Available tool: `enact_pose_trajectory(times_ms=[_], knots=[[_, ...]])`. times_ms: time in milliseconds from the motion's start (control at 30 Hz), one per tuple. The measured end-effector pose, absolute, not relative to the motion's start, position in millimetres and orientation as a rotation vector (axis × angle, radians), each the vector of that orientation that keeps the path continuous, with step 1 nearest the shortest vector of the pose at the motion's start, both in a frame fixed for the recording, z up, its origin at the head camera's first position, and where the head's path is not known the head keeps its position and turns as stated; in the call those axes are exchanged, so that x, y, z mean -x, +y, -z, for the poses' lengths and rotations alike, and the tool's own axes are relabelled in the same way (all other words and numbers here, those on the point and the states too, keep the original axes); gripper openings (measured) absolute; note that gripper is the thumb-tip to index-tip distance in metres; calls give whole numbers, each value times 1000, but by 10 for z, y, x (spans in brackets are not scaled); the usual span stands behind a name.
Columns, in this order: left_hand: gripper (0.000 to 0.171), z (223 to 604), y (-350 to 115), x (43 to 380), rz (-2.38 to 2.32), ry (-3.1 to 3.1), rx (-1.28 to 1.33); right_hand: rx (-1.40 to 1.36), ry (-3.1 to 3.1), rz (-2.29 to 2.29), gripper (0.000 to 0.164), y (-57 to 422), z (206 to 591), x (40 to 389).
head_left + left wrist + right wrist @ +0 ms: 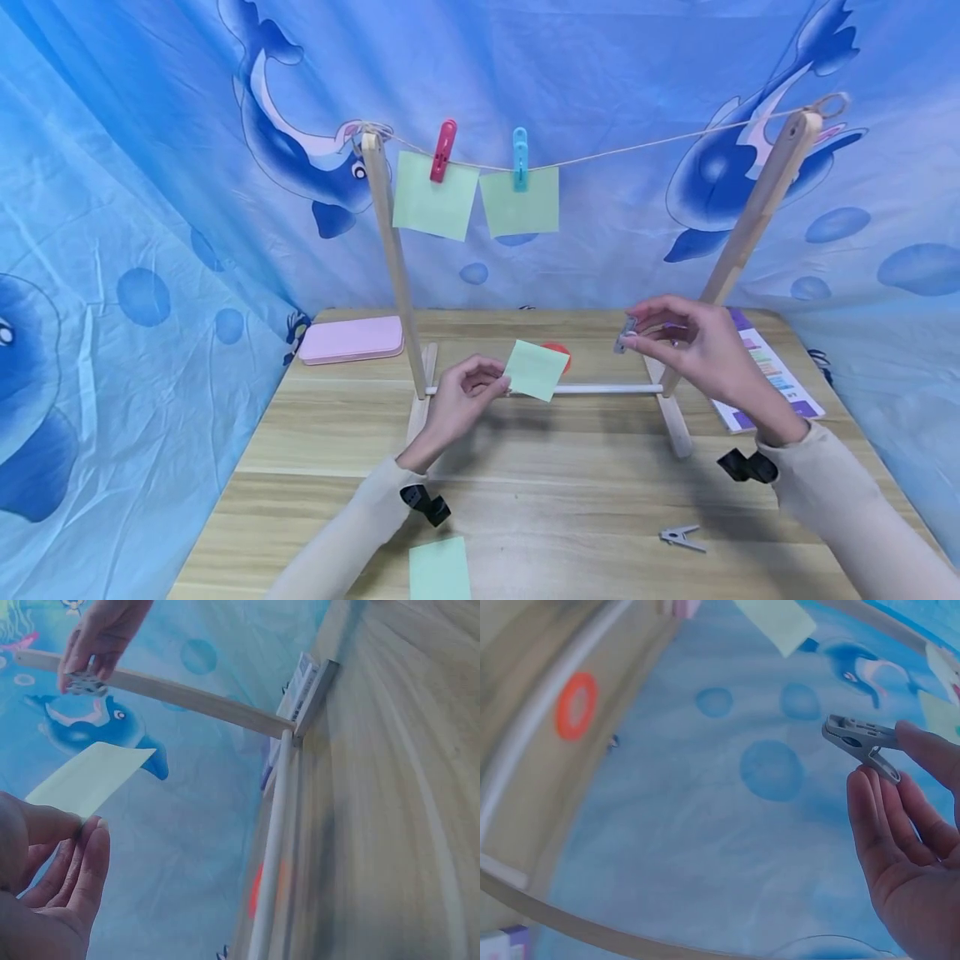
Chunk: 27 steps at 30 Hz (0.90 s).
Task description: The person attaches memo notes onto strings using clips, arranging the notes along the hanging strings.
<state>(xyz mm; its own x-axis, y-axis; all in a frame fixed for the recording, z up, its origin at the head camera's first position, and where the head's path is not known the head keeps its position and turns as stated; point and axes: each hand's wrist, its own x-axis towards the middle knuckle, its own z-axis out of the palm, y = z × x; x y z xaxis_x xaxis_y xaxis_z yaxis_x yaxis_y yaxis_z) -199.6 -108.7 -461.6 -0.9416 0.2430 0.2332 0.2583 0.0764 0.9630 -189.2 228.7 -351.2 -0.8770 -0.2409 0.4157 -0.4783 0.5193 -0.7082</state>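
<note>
My left hand [467, 400] pinches a pale green paper square [536, 371] by its edge, between thumb and fingers, above the table. To the right, my right hand [701, 346] holds a grey clothespin [862, 742] between thumb and fingertips by its handle ends. Two more green squares hang from a string [622, 154]: one under a red clothespin [443, 151], the other under a light blue clothespin [521, 158]. The string runs between the two wooden posts of a stand [757, 200].
On the table [555, 492] lie another grey clothespin [682, 537] and a green paper square [439, 568] near the front. Behind are a pink case [352, 339], an orange-red ring [564, 354] and a purple-and-white booklet [780, 375]. A white rod [607, 389] joins the stand's feet.
</note>
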Motion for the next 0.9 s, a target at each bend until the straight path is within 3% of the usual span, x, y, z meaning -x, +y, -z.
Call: enact_pose_trajectory(times_ms=[900], knots=[[25,4153,-606,2319,2265,-2065,565,-769,-2156,-1293,23,2079,2444,2149]])
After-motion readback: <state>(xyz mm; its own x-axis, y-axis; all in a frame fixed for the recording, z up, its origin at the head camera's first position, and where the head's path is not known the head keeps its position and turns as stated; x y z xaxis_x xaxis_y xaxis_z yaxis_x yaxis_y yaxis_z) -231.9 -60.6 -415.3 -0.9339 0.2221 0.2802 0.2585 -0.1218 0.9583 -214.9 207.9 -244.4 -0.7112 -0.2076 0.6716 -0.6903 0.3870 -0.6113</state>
